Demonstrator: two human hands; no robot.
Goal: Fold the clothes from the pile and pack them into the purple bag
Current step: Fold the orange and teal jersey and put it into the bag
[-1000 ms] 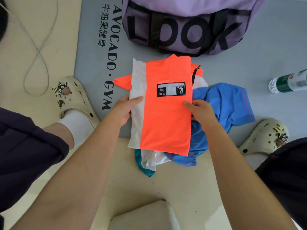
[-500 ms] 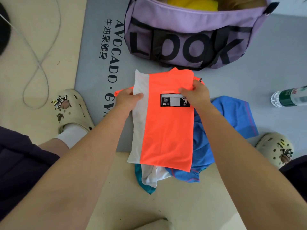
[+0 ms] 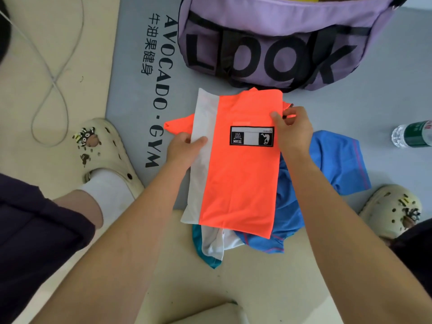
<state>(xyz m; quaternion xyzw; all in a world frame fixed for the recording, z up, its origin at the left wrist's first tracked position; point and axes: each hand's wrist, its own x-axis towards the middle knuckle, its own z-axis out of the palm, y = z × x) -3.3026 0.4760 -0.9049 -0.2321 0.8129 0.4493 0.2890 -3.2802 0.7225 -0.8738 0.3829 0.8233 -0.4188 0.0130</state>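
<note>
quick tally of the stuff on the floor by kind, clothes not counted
purple bag: 1
cream clogs: 2
plastic bottle: 1
grey cable: 1
grey gym mat: 1
total: 6

Bright, even light; soft shadows (edges bow from wide-angle distortion).

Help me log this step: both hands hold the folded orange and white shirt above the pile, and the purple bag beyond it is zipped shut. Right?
Not quite. The purple bag is open, not zipped; the head view shows something yellow inside at its top. The rest stands: the left hand and right hand hold the folded orange and white shirt above the pile.
</note>
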